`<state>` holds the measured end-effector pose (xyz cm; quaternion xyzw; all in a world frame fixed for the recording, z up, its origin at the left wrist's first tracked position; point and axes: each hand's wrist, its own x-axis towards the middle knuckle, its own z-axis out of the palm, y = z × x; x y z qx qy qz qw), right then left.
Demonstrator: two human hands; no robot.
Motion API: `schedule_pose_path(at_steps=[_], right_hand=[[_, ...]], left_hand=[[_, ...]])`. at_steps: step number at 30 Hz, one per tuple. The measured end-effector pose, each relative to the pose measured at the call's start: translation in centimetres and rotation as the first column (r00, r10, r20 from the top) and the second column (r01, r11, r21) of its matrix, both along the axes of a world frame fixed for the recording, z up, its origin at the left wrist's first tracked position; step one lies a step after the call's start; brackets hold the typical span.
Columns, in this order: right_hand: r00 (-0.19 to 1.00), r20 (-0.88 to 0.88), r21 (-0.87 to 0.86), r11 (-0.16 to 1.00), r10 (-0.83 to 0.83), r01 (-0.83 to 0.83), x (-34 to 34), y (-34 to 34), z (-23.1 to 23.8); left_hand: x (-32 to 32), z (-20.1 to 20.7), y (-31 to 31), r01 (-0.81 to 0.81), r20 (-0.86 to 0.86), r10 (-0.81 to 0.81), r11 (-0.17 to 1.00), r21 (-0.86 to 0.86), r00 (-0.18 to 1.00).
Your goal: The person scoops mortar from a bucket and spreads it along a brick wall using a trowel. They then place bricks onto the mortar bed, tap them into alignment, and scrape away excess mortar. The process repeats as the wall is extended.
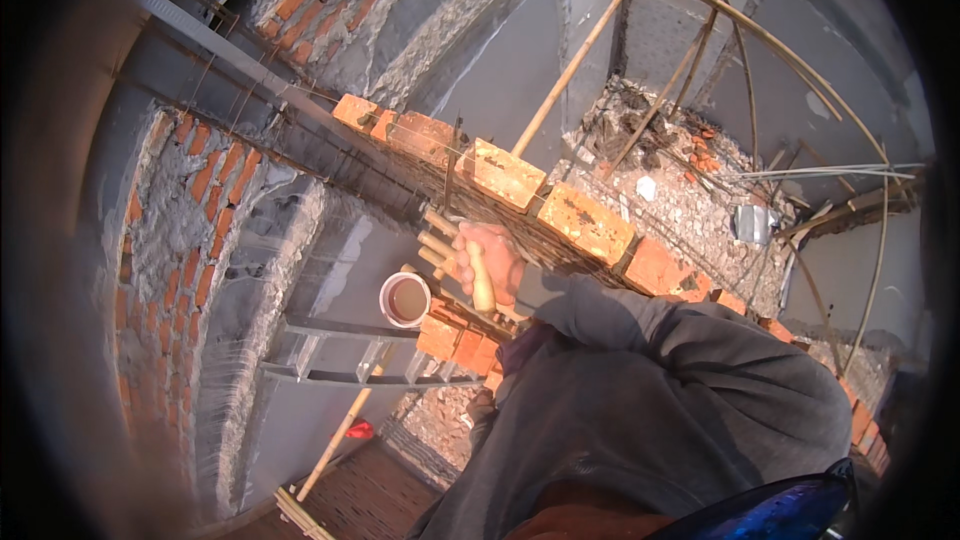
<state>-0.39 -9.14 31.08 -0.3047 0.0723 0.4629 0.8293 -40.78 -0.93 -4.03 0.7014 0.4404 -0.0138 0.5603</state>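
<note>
My right hand (497, 258) is closed around the wooden handle (482, 280) of a tool. I cannot make out the tool's working end. The hand is over the near side of a brick wall, just below a row of orange bricks (585, 223) along its top. A taut string runs along that row. Left of the hand stands a round, pale bucket (384, 300) with brownish liquid inside, beside stacked bricks (452, 338). Lower down, a dark shape at the end of my left sleeve seems to be my left hand (482, 406); its fingers are not distinct.
Cut bamboo ends (436, 245) jut out next to my right hand. A ladder-like metal frame (345, 377) lies below the bucket. Beyond the wall are rubble (650, 155) and leaning bamboo poles (580, 60). Reinforcing bars (330, 145) extend from the wall's left end.
</note>
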Motion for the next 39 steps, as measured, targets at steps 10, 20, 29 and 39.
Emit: schedule_pose_path(at_steps=[10,20,29,39], right_hand=[[0.962,-0.257,0.078,0.99,-0.093,0.116,-0.2,4.7,-3.2],[0.994,0.097,-0.062,0.997,0.045,-0.039,-0.6,5.8,-0.7],[0.994,0.034,0.039,0.993,0.108,-0.109,-3.0,4.4,-0.4],[0.983,0.16,-0.239,0.97,0.087,-0.047,-7.8,-3.7,-18.2]], left_hand=[[0.7,1.0,-0.1,-0.536,-0.038,0.572,0.739,-0.408,0.819],[-2.4,0.6,-4.0,-0.584,-0.075,0.631,0.658,-0.476,0.772],[-9.4,-1.2,-11.3,-0.407,0.05,0.426,0.889,-0.211,0.904],[-15.2,-1.7,-19.7,-0.533,-0.184,0.507,0.835,-0.136,0.842]])
